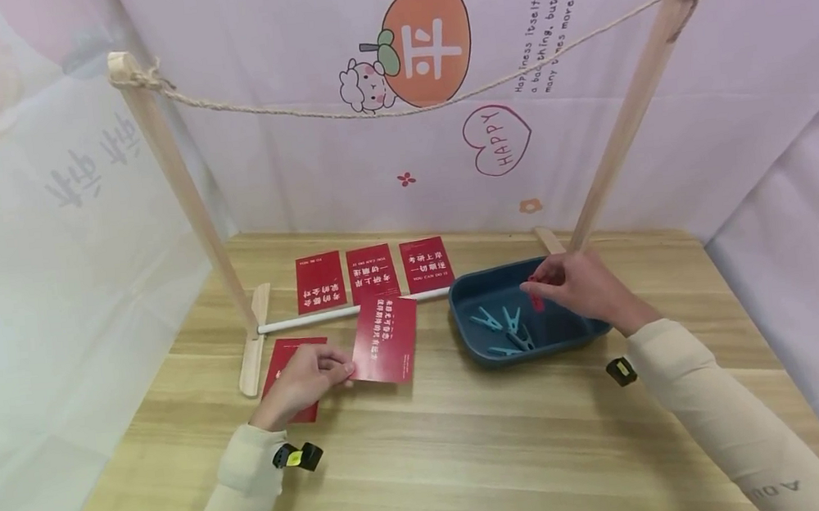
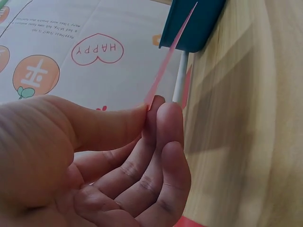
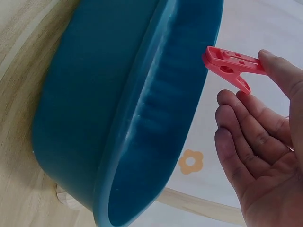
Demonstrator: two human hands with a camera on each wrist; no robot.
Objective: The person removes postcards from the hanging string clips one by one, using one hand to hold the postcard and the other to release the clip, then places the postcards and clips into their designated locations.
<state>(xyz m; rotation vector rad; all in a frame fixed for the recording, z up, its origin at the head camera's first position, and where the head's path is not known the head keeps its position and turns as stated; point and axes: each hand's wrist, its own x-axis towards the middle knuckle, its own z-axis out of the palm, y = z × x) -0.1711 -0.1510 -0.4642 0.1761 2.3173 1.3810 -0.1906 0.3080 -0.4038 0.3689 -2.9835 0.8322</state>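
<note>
My left hand [image 1: 308,378] pinches a red card [image 1: 386,340] by its lower left corner, between thumb and fingertips. In the left wrist view the card [image 2: 171,56] shows nearly edge-on, raised off the table. My right hand [image 1: 574,285] holds a red clothespin [image 1: 536,299] over the blue basin [image 1: 467,328]. Up close in the right wrist view, thumb and fingers pinch the handle ends of the clothespin [image 3: 232,66]. Several light blue clothespins [image 1: 512,320] lie inside the basin. Beneath my left hand another red card [image 1: 295,369] lies on the table, partly covered.
Three red cards [image 1: 372,272] lie in a row at the back, behind a white rod [image 1: 312,318]. A sagging rope [image 1: 337,116] spans two wooden posts [image 1: 181,195], the right post [image 1: 627,128] rising behind the basin. Printed cloth [image 1: 283,177] hangs behind the table [image 1: 474,463].
</note>
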